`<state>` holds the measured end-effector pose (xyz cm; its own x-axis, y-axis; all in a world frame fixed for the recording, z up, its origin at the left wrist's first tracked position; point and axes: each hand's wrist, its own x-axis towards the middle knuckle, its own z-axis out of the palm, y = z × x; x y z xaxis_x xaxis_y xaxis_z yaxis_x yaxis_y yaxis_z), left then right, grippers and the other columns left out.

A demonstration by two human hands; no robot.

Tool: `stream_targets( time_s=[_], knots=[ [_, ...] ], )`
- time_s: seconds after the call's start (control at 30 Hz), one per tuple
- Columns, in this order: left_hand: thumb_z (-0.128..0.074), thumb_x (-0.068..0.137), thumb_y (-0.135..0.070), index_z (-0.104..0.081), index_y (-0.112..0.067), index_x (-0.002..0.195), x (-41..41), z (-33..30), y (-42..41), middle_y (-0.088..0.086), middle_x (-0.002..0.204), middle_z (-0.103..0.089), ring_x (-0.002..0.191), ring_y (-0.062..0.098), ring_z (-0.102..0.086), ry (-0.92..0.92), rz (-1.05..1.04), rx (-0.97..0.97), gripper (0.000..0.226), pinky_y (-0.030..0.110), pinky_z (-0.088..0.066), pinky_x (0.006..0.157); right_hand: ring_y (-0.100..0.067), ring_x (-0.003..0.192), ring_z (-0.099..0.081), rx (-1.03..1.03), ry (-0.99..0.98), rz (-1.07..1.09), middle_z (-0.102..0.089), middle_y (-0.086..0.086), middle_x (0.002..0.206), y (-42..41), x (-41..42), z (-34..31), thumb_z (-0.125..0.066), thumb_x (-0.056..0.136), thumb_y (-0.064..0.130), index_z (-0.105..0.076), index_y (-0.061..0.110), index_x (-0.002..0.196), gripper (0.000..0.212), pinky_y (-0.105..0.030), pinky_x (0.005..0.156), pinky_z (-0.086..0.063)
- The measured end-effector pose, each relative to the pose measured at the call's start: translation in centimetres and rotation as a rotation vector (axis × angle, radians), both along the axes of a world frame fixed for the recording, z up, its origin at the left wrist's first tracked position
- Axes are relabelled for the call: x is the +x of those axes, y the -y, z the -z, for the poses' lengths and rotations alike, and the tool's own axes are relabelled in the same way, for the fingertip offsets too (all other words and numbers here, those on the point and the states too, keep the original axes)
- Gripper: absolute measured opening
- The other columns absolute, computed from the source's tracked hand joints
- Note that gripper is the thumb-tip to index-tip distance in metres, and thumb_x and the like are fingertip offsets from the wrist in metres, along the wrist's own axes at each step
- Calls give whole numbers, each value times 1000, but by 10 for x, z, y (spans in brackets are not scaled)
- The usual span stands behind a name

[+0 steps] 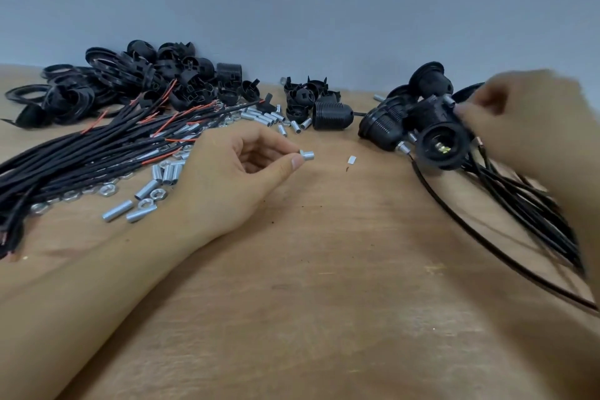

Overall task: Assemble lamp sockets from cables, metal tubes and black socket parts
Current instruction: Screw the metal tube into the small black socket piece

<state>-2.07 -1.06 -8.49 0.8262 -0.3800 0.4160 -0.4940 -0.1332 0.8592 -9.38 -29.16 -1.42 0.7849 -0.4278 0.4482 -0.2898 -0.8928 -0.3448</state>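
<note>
While pinching: left fingers (297, 162), metal tube (307, 155).

we see a plain grey-blue wall (292, 3) toward twelve o'clock, behind a worn wooden tabletop (324, 286).

shiny metal tubes (147, 189), matt black plastic sockets (443, 146), bare wooden table (324, 302)

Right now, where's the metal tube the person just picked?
In the head view, the metal tube is pinched at the left hand fingertips, mid-table, left of a small white scrap.
</note>
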Motion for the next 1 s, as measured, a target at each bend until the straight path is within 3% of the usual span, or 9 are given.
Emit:
stream_targets(
  time_s=[0.1,0.23,0.37,0.5,0.7,0.8,0.87,0.93,1.0],
  knots=[
    [-78,82,-11,-74,-14,88,0,-1,0,0,81,-74,74,13,-67,6,-15,8,7,31,-57,74,-28,67,-66,166,85,-10,-64,6,70,10,-23,-19,-54,68,61,-63,44,74,20,-49,73,-56],
    [-78,83,-15,-75,-17,87,-1,-1,1,-1,79,-74,76,19,-69,19,-19,39,6,34,-57,73,-25,59,-65,48,-408,6,-65,-1,51,11,-25,-5,-66,75,59,-67,20,61,41,-46,75,-56],
    [-78,83,-16,-75,-22,84,-1,1,0,-3,77,-73,71,14,-67,59,-17,93,8,23,-54,63,-16,65,-59,22,-449,-32,-64,-1,63,2,-15,5,-70,80,51,-65,20,66,35,-28,60,-42],
    [-78,83,-17,-75,-24,84,0,1,0,-5,77,-73,68,10,-65,72,-11,121,8,16,-50,61,-12,68,-56,38,-638,-99,-63,0,72,-5,-11,15,-77,76,48,-63,18,76,33,-29,57,-39],
    [-78,83,-16,-75,-23,84,1,0,-1,-5,76,-73,70,15,-66,61,-29,126,8,16,-50,62,-18,73,-56,-42,-627,-33,-62,-2,76,-2,-8,16,-77,82,34,-64,18,69,24,-31,63,-44],
    [-78,83,-15,-76,-17,87,1,-1,0,-3,75,-73,69,15,-66,7,-17,68,5,19,-50,63,-26,75,-58,-275,-260,-34,-63,-4,80,-22,-5,11,-70,84,42,-63,18,74,27,-35,64,-46],
    [-78,83,-14,-76,-14,89,2,-2,-1,-2,74,-74,66,8,-65,-23,14,27,7,20,-50,64,-22,73,-62,-32,19,-283,-65,1,80,-54,1,10,-63,89,44,-64,22,86,22,-38,64,-50],
    [-78,83,-11,-75,-9,92,3,-3,-2,2,76,-74,67,8,-65,-44,60,3,9,26,-52,66,-18,69,-68,354,-9,-594,-68,4,81,-87,9,20,-65,91,37,-66,24,97,14,-43,64,-58],
    [-76,84,-7,-75,-5,93,3,-3,-3,6,78,-74,67,11,-65,-60,104,-7,9,29,-54,67,-21,68,-70,505,-44,-724,-69,0,84,-105,16,39,-71,88,28,-70,17,102,17,-45,65,-60]
  ],
)
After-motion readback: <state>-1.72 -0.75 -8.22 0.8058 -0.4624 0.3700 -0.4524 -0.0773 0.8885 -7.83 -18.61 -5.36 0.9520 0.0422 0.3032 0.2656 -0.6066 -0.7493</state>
